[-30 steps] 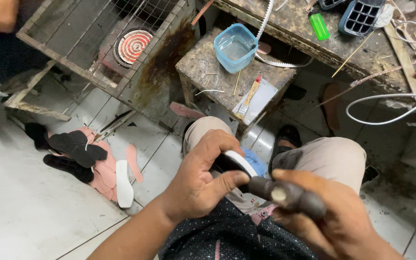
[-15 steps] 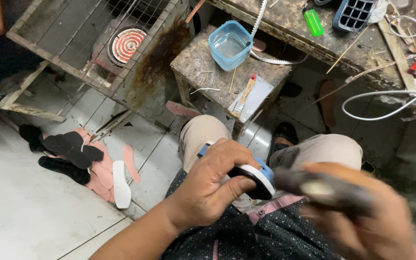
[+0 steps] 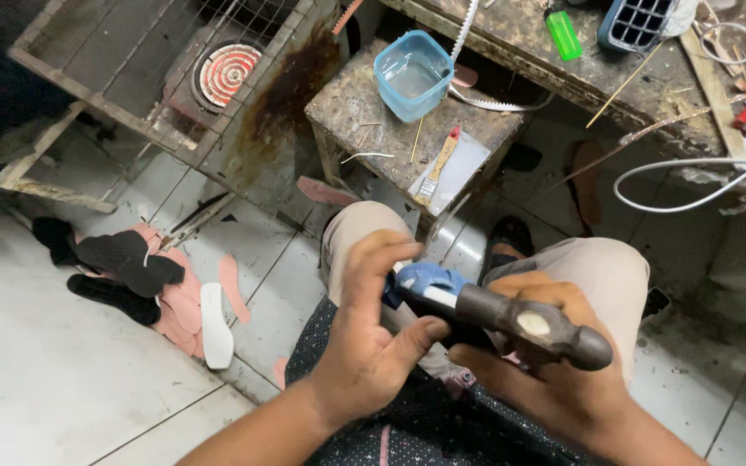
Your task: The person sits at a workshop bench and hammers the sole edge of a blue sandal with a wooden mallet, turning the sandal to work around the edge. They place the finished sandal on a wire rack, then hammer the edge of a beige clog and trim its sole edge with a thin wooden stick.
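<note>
My left hand (image 3: 371,336) grips a small shoe (image 3: 425,282) with a blue upper and a white sole edge, holding it over my lap. My right hand (image 3: 546,371) is closed around a dark hammer (image 3: 528,324), whose head lies against the shoe. Both hands are close together above my knees, in beige trousers. The rest of the shoe is hidden behind my fingers and the hammer.
A worn stool (image 3: 407,121) ahead carries a blue plastic tub (image 3: 412,73) and a small brush (image 3: 436,168). A wire cage with a coil heater (image 3: 226,73) stands at left. Black, pink and white insoles (image 3: 157,289) lie on the tiled floor. A cluttered bench (image 3: 649,78) sits at right.
The shoe has turned in my left hand, now showing its blue upper. The hammer has swung in over the shoe, its head pointing right.
</note>
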`<act>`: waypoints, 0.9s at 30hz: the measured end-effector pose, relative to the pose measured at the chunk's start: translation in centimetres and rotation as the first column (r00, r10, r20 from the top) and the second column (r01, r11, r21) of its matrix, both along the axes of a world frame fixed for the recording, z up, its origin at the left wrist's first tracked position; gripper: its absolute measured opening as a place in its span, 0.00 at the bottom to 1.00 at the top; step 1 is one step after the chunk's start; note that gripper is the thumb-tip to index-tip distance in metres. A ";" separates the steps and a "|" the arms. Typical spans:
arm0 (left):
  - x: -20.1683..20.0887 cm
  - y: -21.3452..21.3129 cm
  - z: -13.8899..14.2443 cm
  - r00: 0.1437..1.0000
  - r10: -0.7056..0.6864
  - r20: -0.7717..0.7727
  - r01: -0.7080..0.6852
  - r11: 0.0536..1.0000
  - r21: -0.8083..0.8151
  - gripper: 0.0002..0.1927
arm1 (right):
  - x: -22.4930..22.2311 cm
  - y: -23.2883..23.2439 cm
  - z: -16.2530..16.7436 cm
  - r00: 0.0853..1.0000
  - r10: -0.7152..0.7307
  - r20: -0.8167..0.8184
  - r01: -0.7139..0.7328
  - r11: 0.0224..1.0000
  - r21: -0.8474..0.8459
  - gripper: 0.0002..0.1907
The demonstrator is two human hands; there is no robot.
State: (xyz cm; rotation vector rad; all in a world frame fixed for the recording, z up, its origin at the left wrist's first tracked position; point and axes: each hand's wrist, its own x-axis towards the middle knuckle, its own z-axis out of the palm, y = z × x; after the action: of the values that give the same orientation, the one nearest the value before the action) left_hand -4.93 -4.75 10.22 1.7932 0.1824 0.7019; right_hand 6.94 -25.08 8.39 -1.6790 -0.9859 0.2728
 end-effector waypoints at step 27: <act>5.4 0.5 -5.4 0.995 -0.026 -0.101 -0.072 0.532 -0.844 0.39 | -1.7 2.4 2.7 0.958 0.204 0.201 -0.183 0.976 -0.118 0.27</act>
State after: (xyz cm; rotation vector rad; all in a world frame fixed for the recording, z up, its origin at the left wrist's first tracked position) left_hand 0.50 -4.22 4.86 0.8540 0.5272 0.4043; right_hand 5.20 -22.67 11.08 -1.7278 -1.3198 0.2795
